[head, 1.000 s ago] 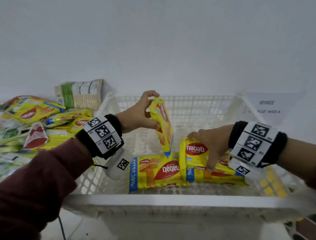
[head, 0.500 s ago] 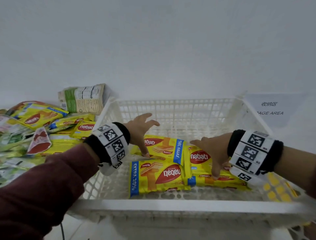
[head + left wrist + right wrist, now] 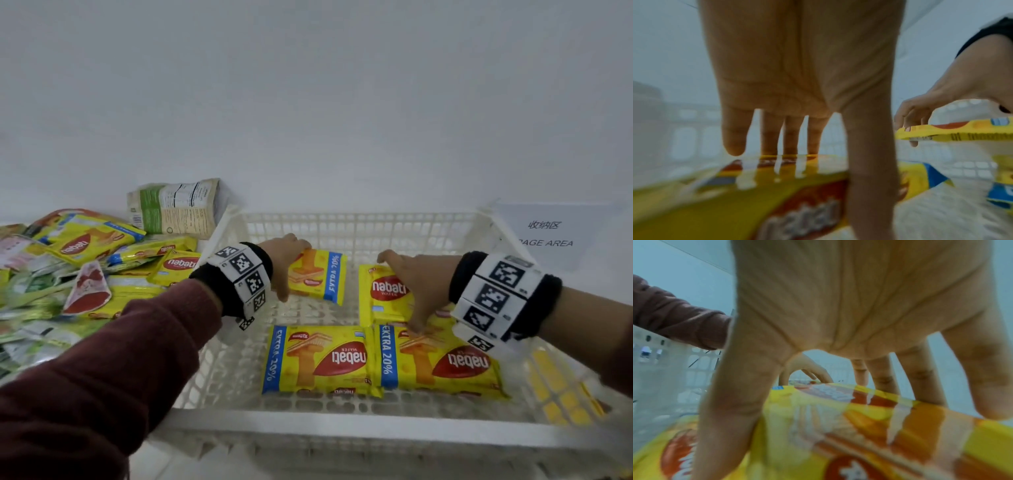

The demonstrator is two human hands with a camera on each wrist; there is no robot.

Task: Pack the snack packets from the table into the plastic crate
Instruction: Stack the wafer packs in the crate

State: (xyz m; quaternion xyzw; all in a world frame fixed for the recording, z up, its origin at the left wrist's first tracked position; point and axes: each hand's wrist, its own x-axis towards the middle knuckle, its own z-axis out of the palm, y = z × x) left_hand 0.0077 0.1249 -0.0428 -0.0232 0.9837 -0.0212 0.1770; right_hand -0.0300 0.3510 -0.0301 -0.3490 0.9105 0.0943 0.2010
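Observation:
A white plastic crate holds several yellow nabati wafer packets lying flat. My left hand lies with straight, spread fingers on the far-left packet. In the left wrist view its fingertips touch that packet at the far edge and the thumb rests at the near side. My right hand is spread over the far-right packet, with fingers at the far end and the thumb near; the right wrist view shows the packet under them. Two more packets lie side by side along the crate's near wall.
A heap of loose snack packets covers the table left of the crate. A green-and-white pouch leans on the wall behind it. A paper sign hangs at the right. Something yellow shows through the crate's right wall.
My left hand laid the packet it held upright flat in the crate and slid it to the far left. The right hand pushed its packet toward the far wall.

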